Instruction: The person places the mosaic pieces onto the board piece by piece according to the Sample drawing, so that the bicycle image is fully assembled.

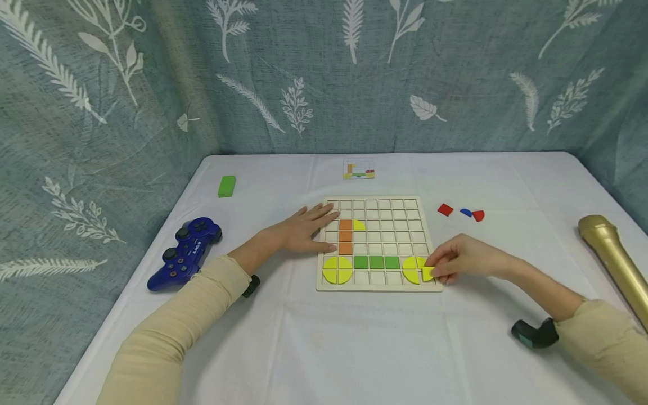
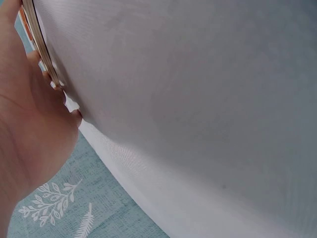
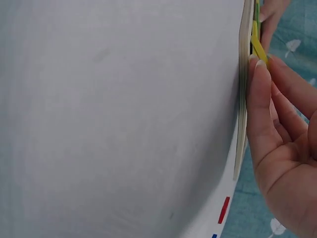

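Observation:
A wooden grid board (image 1: 374,288) lies on the white table. Spread over its left edge, my left hand (image 1: 306,232) rests with fingers extended; the left wrist view shows this hand (image 2: 34,119) against the board's side. Between thumb and fingertips, my right hand (image 1: 468,257) pinches a yellow quarter-circle tile (image 1: 427,274) at the board's lower right corner. That tile (image 3: 259,50) is tilted in the right wrist view. Beside it sit more yellow quarter tiles (image 1: 410,270). Green squares (image 1: 376,262), orange squares (image 1: 346,236), a yellow quarter (image 1: 359,225) and a yellow circle (image 1: 337,270) occupy other cells.
Right of the board lie a red square (image 1: 445,210), a blue piece (image 1: 466,212) and a red quarter (image 1: 478,215). Behind is a pattern card (image 1: 358,169). A green block (image 1: 226,186) and blue game controller (image 1: 188,253) lie left; a gold microphone-shaped object (image 1: 610,259) lies far right.

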{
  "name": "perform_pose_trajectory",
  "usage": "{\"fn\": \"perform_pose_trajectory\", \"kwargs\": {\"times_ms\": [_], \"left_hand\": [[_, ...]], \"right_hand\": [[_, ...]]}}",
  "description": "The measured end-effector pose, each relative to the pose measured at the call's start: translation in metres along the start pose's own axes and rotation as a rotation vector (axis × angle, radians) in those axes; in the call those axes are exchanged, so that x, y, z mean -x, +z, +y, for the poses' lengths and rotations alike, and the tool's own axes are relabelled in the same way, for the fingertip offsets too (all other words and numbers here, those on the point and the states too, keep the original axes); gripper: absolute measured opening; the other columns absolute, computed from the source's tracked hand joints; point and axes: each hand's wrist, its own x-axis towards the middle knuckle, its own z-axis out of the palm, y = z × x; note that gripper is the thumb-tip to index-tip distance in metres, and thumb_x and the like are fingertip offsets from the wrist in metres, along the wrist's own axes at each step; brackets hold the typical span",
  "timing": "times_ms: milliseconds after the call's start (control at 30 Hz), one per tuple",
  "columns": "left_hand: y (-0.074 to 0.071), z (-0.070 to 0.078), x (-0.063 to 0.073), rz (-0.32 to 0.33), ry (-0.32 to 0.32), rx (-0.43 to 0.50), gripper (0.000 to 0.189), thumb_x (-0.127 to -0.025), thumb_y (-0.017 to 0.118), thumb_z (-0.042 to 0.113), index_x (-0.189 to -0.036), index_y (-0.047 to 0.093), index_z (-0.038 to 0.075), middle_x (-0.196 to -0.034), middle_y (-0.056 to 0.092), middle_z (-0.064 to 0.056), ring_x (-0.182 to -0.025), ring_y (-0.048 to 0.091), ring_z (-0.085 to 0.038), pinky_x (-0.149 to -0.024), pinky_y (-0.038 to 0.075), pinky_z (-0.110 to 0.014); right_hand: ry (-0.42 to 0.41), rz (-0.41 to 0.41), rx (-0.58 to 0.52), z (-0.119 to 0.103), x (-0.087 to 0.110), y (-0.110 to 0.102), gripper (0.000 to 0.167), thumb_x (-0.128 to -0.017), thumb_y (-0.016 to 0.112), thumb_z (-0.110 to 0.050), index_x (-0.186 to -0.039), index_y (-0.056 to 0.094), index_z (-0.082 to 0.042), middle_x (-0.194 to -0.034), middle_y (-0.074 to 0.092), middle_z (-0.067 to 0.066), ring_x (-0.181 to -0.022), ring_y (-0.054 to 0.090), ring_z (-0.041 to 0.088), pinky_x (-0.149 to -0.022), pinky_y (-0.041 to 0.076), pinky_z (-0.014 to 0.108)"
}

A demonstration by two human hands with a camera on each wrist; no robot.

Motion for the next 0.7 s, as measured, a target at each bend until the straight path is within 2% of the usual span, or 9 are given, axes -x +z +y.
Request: {"fn": "perform_pose_trajectory", "kwargs": {"times_ms": [267,500,700], "left_hand": [[0.0002,-0.0005,-0.0005,0.004,0.011,-0.011,0.086,-0.091,0.043,0.066,-0.155,0.004,0.024,-0.159,-0.006,0.001,-0.143,-0.008,-0.019,-0.114,-0.002,-0.045],[-0.0003,-0.0004,-0.0011,-0.002,0.006,-0.015,0.087,-0.091,0.042,0.067,-0.155,0.003,0.024,-0.159,-0.007,0.001,-0.143,-0.008,-0.019,-0.114,-0.003,-0.045],[0.0008,-0.0008,-0.0011,-0.006,0.003,-0.009,0.087,-0.090,0.042,0.068,-0.155,0.003,0.025,-0.159,-0.007,0.002,-0.143,-0.009,-0.018,-0.114,-0.003,-0.044]], "right_hand": [[-0.017,0.016,0.030,-0.0035,0.0007,0.0051,0.027,-0.087,0.072,-0.017,-0.105,0.070,0.003,-0.080,0.067,0.008,-0.069,0.061,0.023,-0.064,0.055,0.028],[-0.032,0.011,0.015,-0.0048,0.0021,0.0049,0.026,-0.089,0.069,-0.016,-0.106,0.069,0.004,-0.081,0.066,0.009,-0.071,0.060,0.022,-0.063,0.054,0.027],[0.006,-0.008,-0.033,-0.0032,0.0016,0.0041,0.033,-0.091,0.068,-0.018,-0.113,0.065,0.006,-0.084,0.068,0.011,-0.073,0.063,0.025,-0.066,0.056,0.030]]}}
